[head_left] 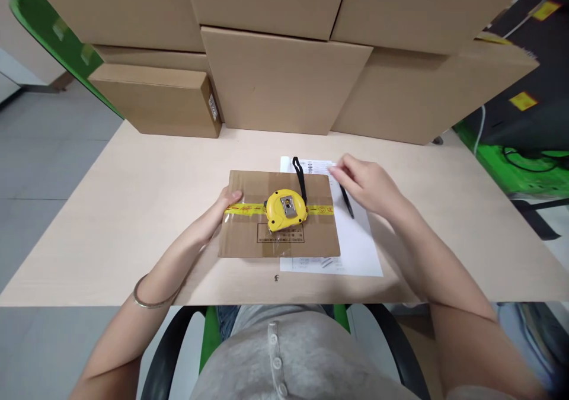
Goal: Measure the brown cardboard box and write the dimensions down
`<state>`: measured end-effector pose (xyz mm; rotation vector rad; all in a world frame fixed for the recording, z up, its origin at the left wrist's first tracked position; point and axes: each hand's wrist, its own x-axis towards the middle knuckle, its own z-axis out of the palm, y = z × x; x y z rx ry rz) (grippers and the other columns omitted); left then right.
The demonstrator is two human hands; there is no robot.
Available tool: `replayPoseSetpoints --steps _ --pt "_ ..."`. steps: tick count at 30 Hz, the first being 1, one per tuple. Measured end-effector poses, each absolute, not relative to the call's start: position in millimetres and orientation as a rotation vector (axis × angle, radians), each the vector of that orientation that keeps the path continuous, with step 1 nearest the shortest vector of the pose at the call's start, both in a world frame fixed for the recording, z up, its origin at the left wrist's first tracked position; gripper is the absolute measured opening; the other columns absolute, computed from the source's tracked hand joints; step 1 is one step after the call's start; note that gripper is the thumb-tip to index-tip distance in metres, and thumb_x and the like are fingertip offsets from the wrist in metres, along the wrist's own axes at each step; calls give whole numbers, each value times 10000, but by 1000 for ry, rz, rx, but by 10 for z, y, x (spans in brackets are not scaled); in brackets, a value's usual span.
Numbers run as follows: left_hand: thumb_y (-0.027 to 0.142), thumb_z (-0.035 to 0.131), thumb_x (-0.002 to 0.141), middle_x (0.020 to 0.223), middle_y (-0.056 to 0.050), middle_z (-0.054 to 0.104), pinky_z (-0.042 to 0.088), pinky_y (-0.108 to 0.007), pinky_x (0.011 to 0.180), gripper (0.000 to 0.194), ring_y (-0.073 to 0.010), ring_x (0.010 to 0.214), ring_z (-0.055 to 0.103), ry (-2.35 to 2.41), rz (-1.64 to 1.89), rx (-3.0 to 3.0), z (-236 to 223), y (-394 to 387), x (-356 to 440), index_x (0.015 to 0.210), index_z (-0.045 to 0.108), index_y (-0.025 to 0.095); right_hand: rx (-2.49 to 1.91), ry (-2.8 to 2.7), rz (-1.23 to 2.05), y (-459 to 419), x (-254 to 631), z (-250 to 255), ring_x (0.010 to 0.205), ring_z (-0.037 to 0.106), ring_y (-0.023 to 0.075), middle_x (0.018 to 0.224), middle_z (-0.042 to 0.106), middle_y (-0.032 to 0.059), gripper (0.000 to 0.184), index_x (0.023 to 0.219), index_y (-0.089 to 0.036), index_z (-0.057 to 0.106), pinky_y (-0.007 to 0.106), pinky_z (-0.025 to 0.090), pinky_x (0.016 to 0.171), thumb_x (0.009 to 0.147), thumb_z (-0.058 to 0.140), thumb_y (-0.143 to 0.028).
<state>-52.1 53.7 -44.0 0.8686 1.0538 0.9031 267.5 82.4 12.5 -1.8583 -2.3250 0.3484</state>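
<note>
Grey buttoned shirt nearest the camera, at 6 o'clock in the head view, with black armrests at 7 and 5 o'clock. Beyond it, at the middle of the pale desk, lies a flat taped carton, a yellow band of printed tape running across it. On top rests the yellow tape measure, its black wrist strap trailing toward 12 o'clock. At 9 o'clock the left hand grasps the carton's edge, thumb on top, its other fingers mostly hidden; a bangle circles that forearm at 8 o'clock. White paper sticks out from beneath the carton, widest toward 4 o'clock. At 3 o'clock the right hand is over the paper's upper part, fingertips drawn together; I cannot tell whether they grasp anything. A black pen slants just below that hand, one end hidden. A closed box sits at 10 o'clock, and large cardboard boxes line 12 o'clock.
</note>
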Motion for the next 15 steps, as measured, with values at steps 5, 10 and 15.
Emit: replayPoseSetpoints --steps 5,10,15 --pt "563 692 841 997 -91 807 600 -371 742 569 -310 871 769 1078 907 927 -467 573 -546 1245 668 163 -2407 -2408 419 724 3089 -258 861 699 324 897 740 211 552 855 -140 691 366 416 695 1039 331 -518" --pt "555 688 841 897 -84 808 605 -374 733 548 -321 876 769 1037 945 926 -453 562 -504 1238 682 177 -2385 -2434 413 596 3000 -605 975 724 346 1019 758 234 516 1069 -107 693 386 446 757 1062 268 -400" --pt "542 692 840 922 -93 809 610 -386 743 517 -324 875 772 1016 966 885 -471 560 -488 1211 690 181 -2324 -2362 413 552 2921 -680 976 724 351 1020 756 252 467 1097 -83 660 390 454 802 1053 280 -351"
